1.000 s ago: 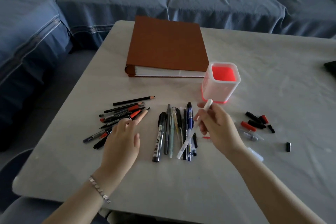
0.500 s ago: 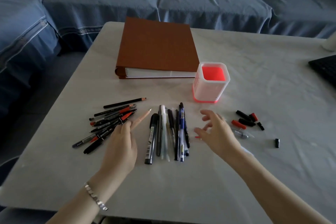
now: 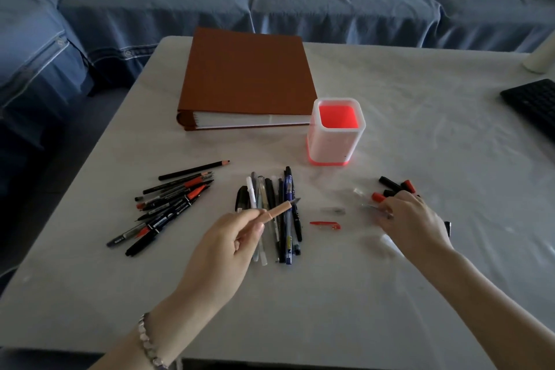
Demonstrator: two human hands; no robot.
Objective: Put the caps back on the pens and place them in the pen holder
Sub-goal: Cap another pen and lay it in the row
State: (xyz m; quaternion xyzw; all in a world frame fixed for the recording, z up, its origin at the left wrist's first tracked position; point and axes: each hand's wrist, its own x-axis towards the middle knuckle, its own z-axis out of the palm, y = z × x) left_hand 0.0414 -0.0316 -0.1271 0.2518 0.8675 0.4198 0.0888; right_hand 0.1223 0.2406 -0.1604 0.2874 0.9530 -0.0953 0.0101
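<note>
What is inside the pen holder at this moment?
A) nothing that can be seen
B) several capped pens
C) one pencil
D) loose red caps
A: the view into the pen holder shows only its red bottom, while the pens lie on the table.

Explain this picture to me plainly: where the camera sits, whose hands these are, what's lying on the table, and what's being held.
No machine here: a camera worn on a person's head looks down at their own bare hands. The left hand holds an uncapped peach-coloured pen. The right hand reaches into the loose caps and seems to pinch a clear one. On the table lie two groups of pens, a brown binder, an empty pen holder and a keyboard.
</note>
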